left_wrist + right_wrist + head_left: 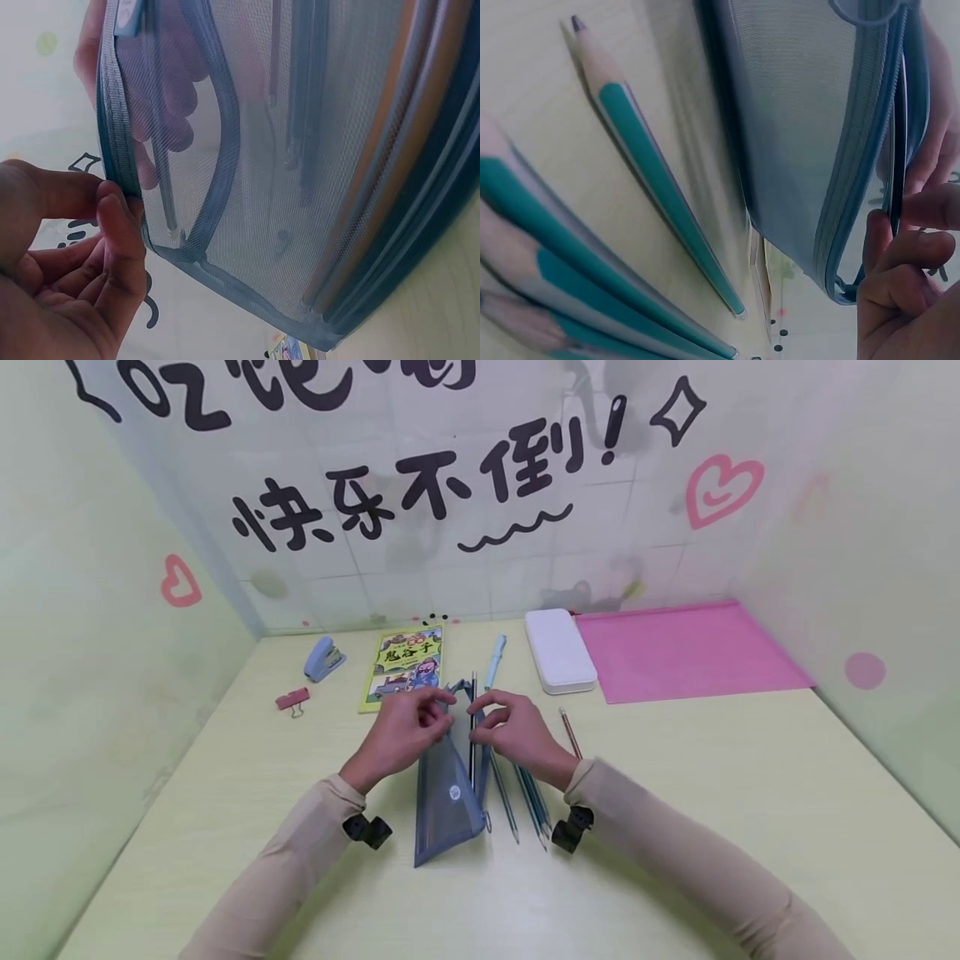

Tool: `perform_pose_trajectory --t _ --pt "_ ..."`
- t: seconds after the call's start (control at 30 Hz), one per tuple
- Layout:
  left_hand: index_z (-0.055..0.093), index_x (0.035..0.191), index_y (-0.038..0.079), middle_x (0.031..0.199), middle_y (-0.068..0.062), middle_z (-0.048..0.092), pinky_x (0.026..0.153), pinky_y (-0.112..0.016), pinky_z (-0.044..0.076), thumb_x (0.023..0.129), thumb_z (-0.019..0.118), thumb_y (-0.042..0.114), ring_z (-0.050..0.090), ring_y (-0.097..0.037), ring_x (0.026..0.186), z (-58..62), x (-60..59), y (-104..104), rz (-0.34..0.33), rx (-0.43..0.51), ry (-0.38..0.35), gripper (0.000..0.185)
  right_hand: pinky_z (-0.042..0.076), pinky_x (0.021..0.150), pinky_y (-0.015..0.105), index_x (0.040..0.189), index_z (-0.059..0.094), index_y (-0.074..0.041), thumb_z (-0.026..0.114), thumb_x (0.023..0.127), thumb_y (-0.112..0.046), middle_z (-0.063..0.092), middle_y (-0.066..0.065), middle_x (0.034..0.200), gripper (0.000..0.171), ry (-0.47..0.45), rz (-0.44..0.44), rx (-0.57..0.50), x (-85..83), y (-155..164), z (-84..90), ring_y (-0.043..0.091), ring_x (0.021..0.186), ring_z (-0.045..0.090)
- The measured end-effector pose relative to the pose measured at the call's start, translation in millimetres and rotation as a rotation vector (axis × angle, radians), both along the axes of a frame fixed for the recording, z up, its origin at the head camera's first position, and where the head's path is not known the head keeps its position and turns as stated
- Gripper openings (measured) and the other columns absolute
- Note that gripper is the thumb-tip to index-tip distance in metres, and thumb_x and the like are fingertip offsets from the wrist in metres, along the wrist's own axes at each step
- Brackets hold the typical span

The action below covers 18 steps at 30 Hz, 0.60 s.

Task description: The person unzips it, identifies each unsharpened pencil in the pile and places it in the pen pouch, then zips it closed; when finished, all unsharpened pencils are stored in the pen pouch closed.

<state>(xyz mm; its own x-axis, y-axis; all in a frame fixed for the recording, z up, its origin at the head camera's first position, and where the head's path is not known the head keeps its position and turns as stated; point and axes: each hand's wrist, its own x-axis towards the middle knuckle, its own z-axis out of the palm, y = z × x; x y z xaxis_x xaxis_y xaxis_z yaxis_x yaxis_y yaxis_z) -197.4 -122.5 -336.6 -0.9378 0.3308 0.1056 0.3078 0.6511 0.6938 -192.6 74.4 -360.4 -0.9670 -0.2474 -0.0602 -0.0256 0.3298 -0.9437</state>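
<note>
A blue-grey mesh zip pouch [442,814] stands on the table with its top open. My left hand [405,731] pinches the zipper edge between thumb and forefinger, as the left wrist view shows of the pouch [120,112]. My right hand [517,735] holds a dark pencil [473,752] by its upper part, upright in the pouch's opening. Through the mesh, long brown-and-dark sticks [390,135] show along the pouch's bottom; whether they are pencils is hard to tell. Several teal pencils [660,187] lie on the table beside the pouch, partly under my right forearm.
Behind the hands are a yellow booklet [405,660], a light-blue pen [495,662] and a white case [560,652]. A pink sheet [690,652] covers the back right. At left lie a blue stapler [322,660] and a red binder clip [292,697]. A brown pencil [571,732] lies right.
</note>
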Motion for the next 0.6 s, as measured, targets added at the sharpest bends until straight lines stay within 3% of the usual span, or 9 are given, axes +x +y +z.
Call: perform_pose_trajectory --t 0.43,0.6 --pt "0.068 0.121 0.002 0.091 -0.009 0.070 0.068 -0.026 0.056 0.094 0.067 0.010 0.063 -0.014 0.075 1.9 0.5 1 0.003 -0.006 0.010 0.028 0.048 0.065 0.025 0.110 0.068 -0.010 0.073 0.085 -0.010 0.072 0.005 0.080 0.025 0.057 0.163 0.085 5.6 -3 -4.0 0.013 0.071 0.063" --pt "0.068 0.120 0.003 0.091 -0.009 0.070 0.068 -0.026 0.056 0.094 0.067 0.011 0.062 -0.015 0.075 3.3 -0.8 2 0.010 -0.009 0.008 0.027 0.050 0.064 0.026 0.109 0.069 -0.009 0.072 0.087 -0.010 0.070 0.005 0.079 0.022 0.135 0.149 0.115 7.3 7 0.4 0.022 0.073 0.066"
